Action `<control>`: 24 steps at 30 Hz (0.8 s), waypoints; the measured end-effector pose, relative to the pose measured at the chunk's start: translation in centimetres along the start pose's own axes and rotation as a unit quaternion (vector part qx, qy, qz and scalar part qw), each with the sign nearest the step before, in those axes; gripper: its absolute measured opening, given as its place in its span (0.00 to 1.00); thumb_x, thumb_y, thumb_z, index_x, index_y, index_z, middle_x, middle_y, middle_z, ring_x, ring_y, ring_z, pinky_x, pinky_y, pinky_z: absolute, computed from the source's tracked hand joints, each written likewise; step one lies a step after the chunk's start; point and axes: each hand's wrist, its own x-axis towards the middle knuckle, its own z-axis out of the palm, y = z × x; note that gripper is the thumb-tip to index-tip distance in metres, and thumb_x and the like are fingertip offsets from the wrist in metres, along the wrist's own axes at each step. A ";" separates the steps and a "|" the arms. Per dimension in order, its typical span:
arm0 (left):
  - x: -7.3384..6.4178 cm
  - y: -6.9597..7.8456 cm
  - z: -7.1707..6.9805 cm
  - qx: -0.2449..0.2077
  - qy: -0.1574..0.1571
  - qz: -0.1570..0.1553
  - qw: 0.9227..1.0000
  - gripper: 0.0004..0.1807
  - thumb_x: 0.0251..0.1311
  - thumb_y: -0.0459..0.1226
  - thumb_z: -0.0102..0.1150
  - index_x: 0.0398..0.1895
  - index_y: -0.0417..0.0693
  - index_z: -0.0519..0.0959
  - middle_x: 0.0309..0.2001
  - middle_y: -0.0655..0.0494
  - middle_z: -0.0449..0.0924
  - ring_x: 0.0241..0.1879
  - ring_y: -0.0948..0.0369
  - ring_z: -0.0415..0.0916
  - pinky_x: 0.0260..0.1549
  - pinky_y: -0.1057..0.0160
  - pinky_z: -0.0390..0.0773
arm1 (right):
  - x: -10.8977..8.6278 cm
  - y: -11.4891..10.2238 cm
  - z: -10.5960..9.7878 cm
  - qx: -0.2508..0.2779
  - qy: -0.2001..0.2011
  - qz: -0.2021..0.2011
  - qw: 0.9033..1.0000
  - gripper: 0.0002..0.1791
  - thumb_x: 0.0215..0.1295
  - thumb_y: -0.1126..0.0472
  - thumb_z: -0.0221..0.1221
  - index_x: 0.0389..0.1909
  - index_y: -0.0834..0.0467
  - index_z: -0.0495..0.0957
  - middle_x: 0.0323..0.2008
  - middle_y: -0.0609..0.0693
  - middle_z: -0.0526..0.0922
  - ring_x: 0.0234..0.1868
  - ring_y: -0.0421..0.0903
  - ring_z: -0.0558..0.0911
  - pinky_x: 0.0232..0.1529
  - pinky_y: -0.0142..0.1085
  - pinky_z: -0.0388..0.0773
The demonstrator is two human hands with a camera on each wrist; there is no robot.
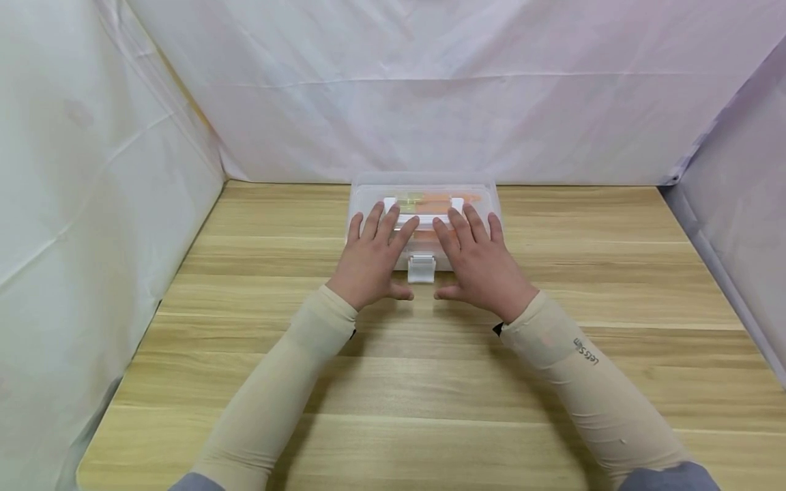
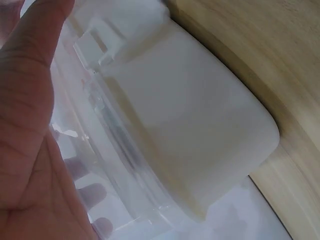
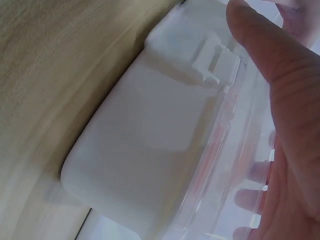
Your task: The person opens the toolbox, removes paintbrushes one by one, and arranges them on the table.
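Observation:
A plastic box (image 1: 368, 194) with a clear lid and a white base stands at the back of the table. Orange and yellow-green items (image 1: 430, 199) show through its lid, along with white handle parts (image 1: 424, 219). My left hand (image 1: 372, 256) lies over the left half of the lid, fingers spread and fingertips on the clear plastic. Mirroring it, my right hand (image 1: 482, 262) has its spread fingers on the right half. Both thumbs point inward in front of the box, near the white latch (image 1: 421, 269), which juts out from the front side.
The wood-grain table (image 1: 424, 389) extends in front of the box and to both sides. White cloth (image 1: 430, 102) hangs right behind the box, with more cloth (image 1: 80, 170) along the left edge and grey-white cloth (image 1: 737, 184) on the right.

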 end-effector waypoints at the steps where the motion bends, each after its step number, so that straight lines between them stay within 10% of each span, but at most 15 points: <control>1: 0.0 0.0 0.0 0.001 0.001 0.001 1.000 0.73 0.30 0.73 0.71 0.80 0.55 0.48 0.78 0.42 0.44 0.77 0.42 0.35 0.70 0.38 0.41 | 0.0 0.0 0.0 -0.001 0.000 0.000 1.000 0.71 0.40 0.27 0.71 0.77 0.61 0.49 0.74 0.67 0.52 0.75 0.67 0.46 0.66 0.68 0.47; 24: -0.2 0.3 -0.1 0.014 -0.007 -0.004 1.000 0.66 0.42 0.73 0.64 0.80 0.56 0.48 0.78 0.42 0.44 0.77 0.43 0.35 0.70 0.38 0.42 | -0.4 0.1 0.2 -0.009 0.021 -0.007 1.000 0.59 0.52 0.35 0.69 0.77 0.59 0.51 0.74 0.65 0.53 0.75 0.65 0.48 0.68 0.65 0.48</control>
